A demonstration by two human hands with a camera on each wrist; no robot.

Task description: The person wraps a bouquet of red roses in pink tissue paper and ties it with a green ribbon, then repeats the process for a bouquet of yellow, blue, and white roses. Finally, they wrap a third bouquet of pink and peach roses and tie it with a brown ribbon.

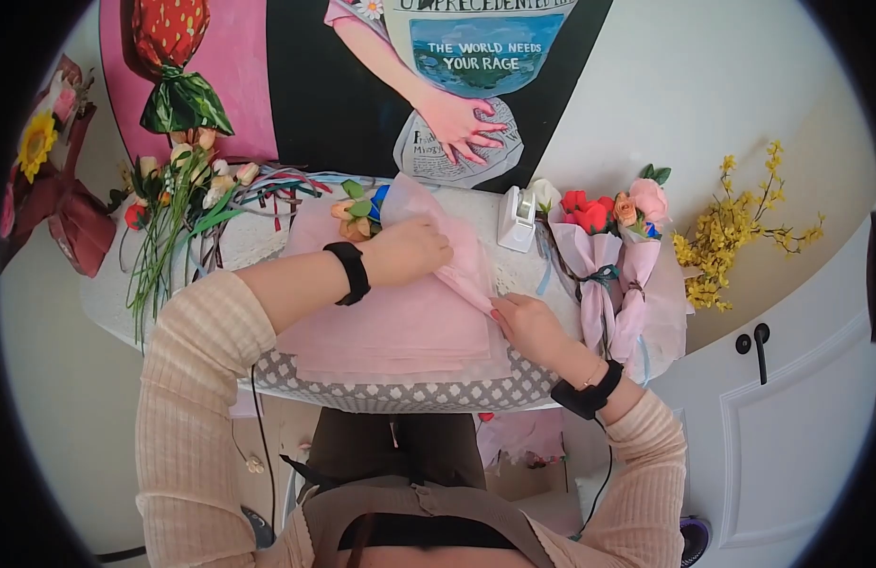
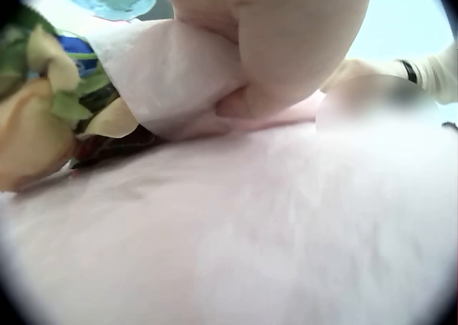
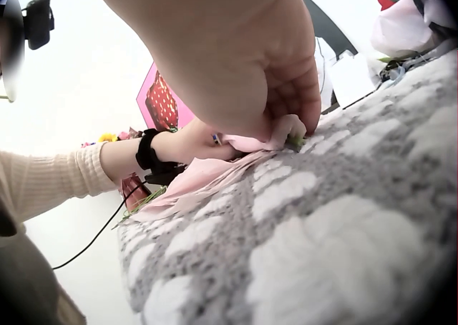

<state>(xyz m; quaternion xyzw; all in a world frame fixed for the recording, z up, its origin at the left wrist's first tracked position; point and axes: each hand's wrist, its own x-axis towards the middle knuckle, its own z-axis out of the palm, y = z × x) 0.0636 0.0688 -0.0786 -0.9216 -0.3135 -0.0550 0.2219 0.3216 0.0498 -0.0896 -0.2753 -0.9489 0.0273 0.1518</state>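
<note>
A small bunch of flowers with peach roses (image 1: pixel 355 225), a blue flower (image 2: pixel 75 52) and green leaves lies on a stack of pink wrapping paper (image 1: pixel 391 331). One pink sheet (image 2: pixel 168 71) is folded round the bunch. My left hand (image 1: pixel 410 252) holds the folded sheet just below the blooms, its thumb pressed along the paper. At the other end, near the stack's right edge, my right hand (image 1: pixel 535 329) pinches the narrow, gathered tip of the wrap (image 3: pixel 288 130). A bit of green shows at that tip in the right wrist view. The stems inside are hidden by paper.
Right of the paper stand a white tape dispenser (image 1: pixel 518 223) and two wrapped bouquets (image 1: pixel 601 254) tied with ribbon. Loose flowers with long green stems (image 1: pixel 163 251) and ribbons (image 1: pixel 285 189) lie at the left. The grey-and-white patterned cloth (image 1: pixel 362 390) covers the table's front edge.
</note>
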